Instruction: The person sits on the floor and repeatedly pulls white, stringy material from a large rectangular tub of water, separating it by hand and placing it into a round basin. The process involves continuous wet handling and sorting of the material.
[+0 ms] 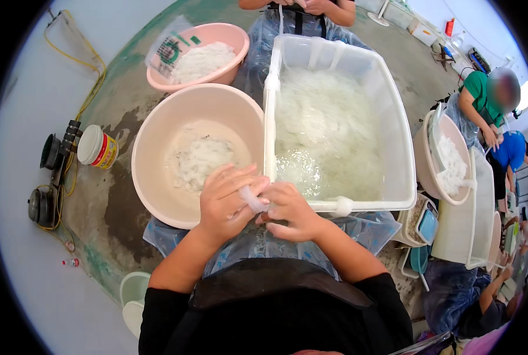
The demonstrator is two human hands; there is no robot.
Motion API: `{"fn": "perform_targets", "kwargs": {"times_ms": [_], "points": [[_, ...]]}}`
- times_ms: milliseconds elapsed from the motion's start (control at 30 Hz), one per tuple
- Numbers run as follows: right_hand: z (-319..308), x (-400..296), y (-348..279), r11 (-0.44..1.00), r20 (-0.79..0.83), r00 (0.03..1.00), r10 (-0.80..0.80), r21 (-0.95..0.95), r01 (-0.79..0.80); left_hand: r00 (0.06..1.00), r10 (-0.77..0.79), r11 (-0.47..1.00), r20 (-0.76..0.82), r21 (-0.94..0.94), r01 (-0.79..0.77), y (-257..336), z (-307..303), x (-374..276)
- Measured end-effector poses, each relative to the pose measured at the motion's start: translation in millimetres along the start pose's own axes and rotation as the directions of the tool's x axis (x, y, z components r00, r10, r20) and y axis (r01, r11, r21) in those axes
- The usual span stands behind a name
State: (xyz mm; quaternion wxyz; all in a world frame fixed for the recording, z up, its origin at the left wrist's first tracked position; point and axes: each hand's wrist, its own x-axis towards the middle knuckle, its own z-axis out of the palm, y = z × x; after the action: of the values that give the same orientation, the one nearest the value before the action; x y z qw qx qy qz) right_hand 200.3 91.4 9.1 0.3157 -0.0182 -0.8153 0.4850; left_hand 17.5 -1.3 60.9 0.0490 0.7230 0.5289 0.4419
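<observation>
My left hand [228, 199] and my right hand [290, 213] meet at the near left corner of a white plastic tub [370, 205]. A translucent whitish strand [252, 200] is looped over the fingers of my left hand, and my right fingertips touch its end. Cloudy water with a pale, fibrous mass [326, 115] fills much of the tub. On the left, a pale pink basin [157, 133] holds a wet white clump [201, 162]. Another white lump [344, 206] sits over the tub's near rim.
A pink basin [241, 49] with white material and a printed plastic bag [168, 49] stands beyond. A person [317, 6] works across the tub; other people are at the right. A lidded bucket [96, 146], cables and a stacked container [417, 222] stand around.
</observation>
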Motion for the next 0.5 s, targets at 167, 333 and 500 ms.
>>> {"fn": "perform_targets", "kwargs": {"times_ms": [167, 333, 500], "points": [[-1.3, 22.4, -11.9, 0.946, -0.018, 0.995, 0.095, -0.309, -0.096, 0.938, -0.317, 0.843, 0.143, -0.411, 0.348, 1.8, 16.8, -9.9], [-8.8, 20.7, -19.7, 0.958, 0.077, 0.967, 0.244, -0.171, -0.229, 0.972, -0.093, 0.980, 0.216, -0.153, 0.127, -7.4, 1.6, -5.9], [-16.4, 11.5, -13.6, 0.893, 0.131, 0.922, 0.364, -0.331, -0.306, 0.971, -0.049, 0.990, 0.236, 0.140, 0.016, -2.1, 7.8, 1.3]]}}
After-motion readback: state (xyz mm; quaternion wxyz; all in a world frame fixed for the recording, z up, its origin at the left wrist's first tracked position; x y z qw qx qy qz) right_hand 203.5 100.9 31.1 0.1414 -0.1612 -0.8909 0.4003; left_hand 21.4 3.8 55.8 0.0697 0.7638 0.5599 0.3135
